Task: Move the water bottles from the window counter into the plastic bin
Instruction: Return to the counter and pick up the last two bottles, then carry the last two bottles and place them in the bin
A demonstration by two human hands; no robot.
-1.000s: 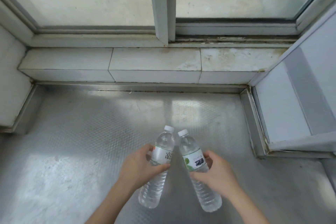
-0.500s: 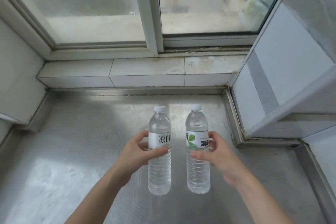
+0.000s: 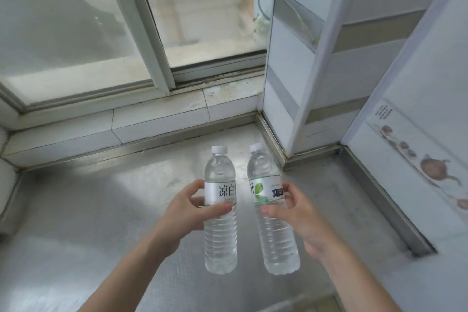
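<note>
I hold two clear water bottles with white caps upright in the air above the metal counter (image 3: 88, 210). My left hand (image 3: 184, 208) grips the left bottle (image 3: 220, 233) around its silver-white label. My right hand (image 3: 293, 213) grips the right bottle (image 3: 276, 238), whose label has a green leaf, and it leans slightly left at the top. The two bottles are close together but apart. The plastic bin is not in view.
A tiled sill (image 3: 114, 124) and a sliding window (image 3: 152, 33) run along the back of the counter. A white tiled column (image 3: 304, 83) and a tiled wall (image 3: 405, 159) with teapot pictures close off the right side.
Both bottles went from tilted with their caps together to upright and apart, and rose off the counter. My view has swung to the right, bringing in the right wall.
</note>
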